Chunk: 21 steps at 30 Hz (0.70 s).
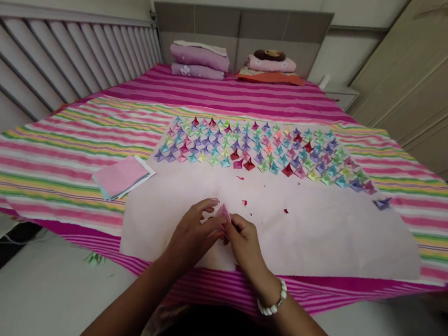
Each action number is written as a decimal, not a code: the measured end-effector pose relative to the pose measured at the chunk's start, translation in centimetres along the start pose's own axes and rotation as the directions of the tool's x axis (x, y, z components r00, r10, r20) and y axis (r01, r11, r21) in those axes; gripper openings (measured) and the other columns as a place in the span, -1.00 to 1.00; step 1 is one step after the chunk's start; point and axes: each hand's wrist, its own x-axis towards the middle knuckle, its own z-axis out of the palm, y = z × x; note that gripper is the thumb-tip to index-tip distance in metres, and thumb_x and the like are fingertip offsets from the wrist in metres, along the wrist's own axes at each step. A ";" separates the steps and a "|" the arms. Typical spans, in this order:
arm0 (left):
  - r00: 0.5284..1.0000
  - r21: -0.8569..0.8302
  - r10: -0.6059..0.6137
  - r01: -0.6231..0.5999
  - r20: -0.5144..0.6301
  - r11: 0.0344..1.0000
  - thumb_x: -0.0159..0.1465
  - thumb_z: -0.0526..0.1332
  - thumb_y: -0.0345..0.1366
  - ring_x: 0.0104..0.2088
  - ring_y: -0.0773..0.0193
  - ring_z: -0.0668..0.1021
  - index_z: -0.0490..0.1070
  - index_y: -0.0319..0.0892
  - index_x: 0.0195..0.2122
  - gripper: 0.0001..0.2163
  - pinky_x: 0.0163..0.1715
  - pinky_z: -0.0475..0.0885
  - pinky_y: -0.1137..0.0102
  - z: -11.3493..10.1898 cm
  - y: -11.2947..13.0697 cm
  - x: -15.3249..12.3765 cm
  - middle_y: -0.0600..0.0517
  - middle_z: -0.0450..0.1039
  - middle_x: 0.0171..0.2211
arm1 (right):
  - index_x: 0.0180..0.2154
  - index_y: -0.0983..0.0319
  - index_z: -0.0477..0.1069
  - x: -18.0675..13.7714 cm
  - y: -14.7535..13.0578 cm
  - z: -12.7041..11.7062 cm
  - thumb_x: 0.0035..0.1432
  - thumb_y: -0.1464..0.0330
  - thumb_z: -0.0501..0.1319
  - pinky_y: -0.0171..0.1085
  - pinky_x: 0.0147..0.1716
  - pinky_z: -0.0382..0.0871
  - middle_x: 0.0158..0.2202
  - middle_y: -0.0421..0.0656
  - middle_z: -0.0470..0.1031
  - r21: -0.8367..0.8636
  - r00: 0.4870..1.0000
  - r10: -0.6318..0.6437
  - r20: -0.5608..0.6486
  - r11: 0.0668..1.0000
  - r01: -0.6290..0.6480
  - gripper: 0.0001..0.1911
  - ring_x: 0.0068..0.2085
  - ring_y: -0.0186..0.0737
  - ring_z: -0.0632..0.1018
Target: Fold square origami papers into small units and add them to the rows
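Observation:
A small pink piece of folded origami paper [223, 210] is held upright between my hands, just above the front of a large white sheet [321, 230]. My right hand [246, 243] pinches its right side between thumb and fingers. On the left side, my left hand [192, 231] presses its thumb and a finger to the paper, its index finger stretched past the top. The lower part of the paper is hidden by my fingers. Beyond, several rows of coloured folded paper cranes [248, 164] cover the back of the sheet.
A stack of square paper, pink on top [122, 176], lies at the sheet's left edge. One purple crane [382, 203] sits apart on the right. Small red marks or scraps [244, 203] dot the sheet. Folded bedding [198, 62] rests by the headboard [237, 26].

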 end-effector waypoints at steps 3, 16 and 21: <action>0.996 0.021 0.003 -0.005 0.090 1.000 0.18 0.23 -0.46 -0.12 0.15 0.52 0.48 -0.08 -0.21 -0.82 -0.22 0.54 0.25 -0.3 0.1 0.5 -0.11 0.29 0.07 | -0.46 0.23 0.44 0.1 0.1 -0.1 0.12 0.14 0.17 -0.33 -0.58 0.26 -0.65 -0.27 0.33 0.025 1.000 0.026 0.011 0.999 -0.027 -0.70 -0.60 -0.31 0.37; 0.970 -0.210 -0.087 0.136 0.226 0.968 0.26 0.13 -0.44 -0.10 0.20 0.54 0.51 -0.15 -0.38 -0.83 -0.15 0.54 0.24 -0.6 -0.6 -0.1 -0.14 0.25 0.17 | -0.35 0.22 0.58 1.0 0.1 -1.1 0.02 0.30 0.29 -0.31 -0.49 0.31 -0.46 -0.19 0.46 -0.184 0.987 -0.145 -0.065 0.974 0.131 -0.85 -0.50 -0.32 0.40; 0.983 -0.203 -0.055 0.090 0.174 0.975 0.24 0.16 -0.46 -0.16 0.26 0.52 0.50 -0.13 -0.41 -0.84 -0.19 0.53 0.31 -0.4 -1.2 -0.3 -0.08 0.29 0.13 | -0.48 0.22 0.53 1.3 0.0 -1.5 -0.01 0.30 0.32 -0.33 -0.56 0.24 -0.53 -0.22 0.40 -0.192 0.982 -0.186 -0.021 0.965 0.179 -0.88 -0.54 -0.34 0.36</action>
